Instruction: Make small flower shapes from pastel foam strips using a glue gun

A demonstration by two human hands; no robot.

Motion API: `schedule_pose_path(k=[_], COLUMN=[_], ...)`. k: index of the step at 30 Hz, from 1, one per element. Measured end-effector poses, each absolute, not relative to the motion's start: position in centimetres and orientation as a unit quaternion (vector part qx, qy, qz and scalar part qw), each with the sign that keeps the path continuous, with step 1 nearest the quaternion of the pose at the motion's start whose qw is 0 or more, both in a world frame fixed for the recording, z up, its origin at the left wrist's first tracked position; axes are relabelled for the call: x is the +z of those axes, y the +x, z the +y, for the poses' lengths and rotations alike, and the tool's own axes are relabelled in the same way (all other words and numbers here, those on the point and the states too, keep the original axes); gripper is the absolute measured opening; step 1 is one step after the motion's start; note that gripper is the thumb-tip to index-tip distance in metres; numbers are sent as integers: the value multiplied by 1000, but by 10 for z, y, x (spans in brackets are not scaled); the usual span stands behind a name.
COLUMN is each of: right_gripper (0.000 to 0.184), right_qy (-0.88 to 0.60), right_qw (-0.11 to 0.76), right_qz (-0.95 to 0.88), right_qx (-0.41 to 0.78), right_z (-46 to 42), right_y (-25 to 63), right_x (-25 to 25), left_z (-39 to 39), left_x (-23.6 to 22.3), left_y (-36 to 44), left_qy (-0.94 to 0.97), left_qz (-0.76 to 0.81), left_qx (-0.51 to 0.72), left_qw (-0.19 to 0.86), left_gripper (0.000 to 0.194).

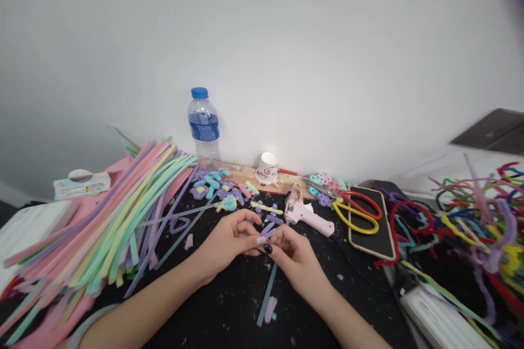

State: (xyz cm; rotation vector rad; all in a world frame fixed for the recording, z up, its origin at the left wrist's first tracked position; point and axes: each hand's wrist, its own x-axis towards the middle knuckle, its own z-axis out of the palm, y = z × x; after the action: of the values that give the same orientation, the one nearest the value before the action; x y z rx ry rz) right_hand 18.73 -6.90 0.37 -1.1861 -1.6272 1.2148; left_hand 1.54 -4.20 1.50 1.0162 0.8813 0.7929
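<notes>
My left hand (237,234) and my right hand (292,253) meet over the middle of the black table. Between their pinched fingertips is a small looped piece of purple pipe cleaner (268,230). Its lower part is hidden by the fingers. Just beyond lies a pale pink glue gun (307,215), its nozzle end toward the wall. A translucent glue stick (268,294) and a pink fuzzy scrap (271,309) lie below the hands. Several small pipe cleaner shapes, among them a teal one (212,184), are spread behind my left hand.
Pastel pipe cleaners (118,212) are heaped at left, coloured ones (470,229) at right. A water bottle (203,125) and paper cup (267,167) stand by the wall. Scissors (360,212) rest partly on a phone (382,237). A white power strip (438,316) is at lower right.
</notes>
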Motion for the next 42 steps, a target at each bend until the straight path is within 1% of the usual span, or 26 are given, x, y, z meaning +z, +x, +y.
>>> schedule_pose_path(k=[5,11,17,24,32,42], right_gripper=[24,28,30,31,34,33], right_qy=[-505,-532,-545,-534,-496,-461], right_qw=[365,375,387,361,393,408], right_qz=[-672,-662,-647,-642,-596,-591], right_qx=[399,372,366,416,494,522], right_z=[-70,-71,-72,-70,-70,-66], right_y=[187,189,187,189,187,188], right_x=[3,3,3,3,-1,1], left_z=[-40,-43,-45,-43,-44,-44], left_x=[11,15,21,21,20,23], left_y=[15,17,16,17,17,18], left_qy=[478,498,498,494,505,513], left_qz=[413,417,408,422,405,407], left_qx=[352,303,303,328,343,332], left_qw=[691,697,703,685,680,679], left_gripper=[31,20,19,17,15,14])
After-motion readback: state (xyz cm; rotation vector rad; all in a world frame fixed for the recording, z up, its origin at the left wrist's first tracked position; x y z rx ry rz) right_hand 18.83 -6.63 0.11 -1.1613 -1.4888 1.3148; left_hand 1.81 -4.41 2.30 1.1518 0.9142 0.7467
